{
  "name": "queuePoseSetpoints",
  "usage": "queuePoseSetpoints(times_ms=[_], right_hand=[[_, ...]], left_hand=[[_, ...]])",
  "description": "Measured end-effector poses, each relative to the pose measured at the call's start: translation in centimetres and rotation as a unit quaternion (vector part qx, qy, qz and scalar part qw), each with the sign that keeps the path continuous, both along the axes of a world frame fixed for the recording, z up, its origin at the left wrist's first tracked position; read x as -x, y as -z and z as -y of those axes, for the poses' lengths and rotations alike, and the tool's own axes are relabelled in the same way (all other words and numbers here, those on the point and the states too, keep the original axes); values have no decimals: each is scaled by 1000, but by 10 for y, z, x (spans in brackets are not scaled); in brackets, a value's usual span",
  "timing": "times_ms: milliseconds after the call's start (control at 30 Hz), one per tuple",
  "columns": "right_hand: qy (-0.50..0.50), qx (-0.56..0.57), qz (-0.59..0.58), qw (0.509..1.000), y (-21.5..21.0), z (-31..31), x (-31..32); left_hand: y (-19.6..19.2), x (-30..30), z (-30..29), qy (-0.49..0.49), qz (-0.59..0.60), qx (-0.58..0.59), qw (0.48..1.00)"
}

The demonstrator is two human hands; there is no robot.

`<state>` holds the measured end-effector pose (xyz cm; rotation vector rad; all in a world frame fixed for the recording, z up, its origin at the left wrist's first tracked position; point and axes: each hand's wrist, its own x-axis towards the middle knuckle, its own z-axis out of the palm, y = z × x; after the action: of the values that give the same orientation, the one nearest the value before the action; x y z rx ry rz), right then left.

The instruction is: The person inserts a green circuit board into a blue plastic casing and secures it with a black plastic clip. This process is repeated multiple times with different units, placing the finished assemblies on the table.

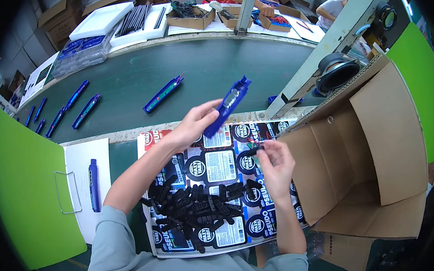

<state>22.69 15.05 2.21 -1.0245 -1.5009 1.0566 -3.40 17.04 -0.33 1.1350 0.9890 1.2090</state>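
My left hand point(196, 122) grips a long blue plastic casing point(229, 104), tilted with its upper end away from me. My right hand point(276, 161) is closed in a pinch on a small black part point(252, 151); thin red wires show beside the fingertips, and I cannot tell what they join to. Both hands are over a sheet printed with labels point(235, 169). On the sheet, closer to my body, lies a loose pile of black plastic parts point(197, 209). Another blue casing point(93, 185) rests on white paper at my left.
An open cardboard box point(319, 166) stands at the right beside a metal post point(305, 71). Several blue casings with boards, one of them a longer casing point(163, 93), lie on the green belt point(207, 55). A green panel point(25, 183) borders the left. Across the belt, another person's hand point(267, 10) works.
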Motion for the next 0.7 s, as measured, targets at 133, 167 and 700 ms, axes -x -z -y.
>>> queuePoseSetpoints(times_ms=[133,167,700], right_hand=[[-20,-40,-10,999,-27,-13,21],[-23,-57,-27,998,-28,-16,25],[148,-279,277,908,-44,17,42]], left_hand=[[-10,-23,39,36,122,66,990],[-13,-28,45,43,123,72,989],[-8,-78,69,-183,-129,-86,971]])
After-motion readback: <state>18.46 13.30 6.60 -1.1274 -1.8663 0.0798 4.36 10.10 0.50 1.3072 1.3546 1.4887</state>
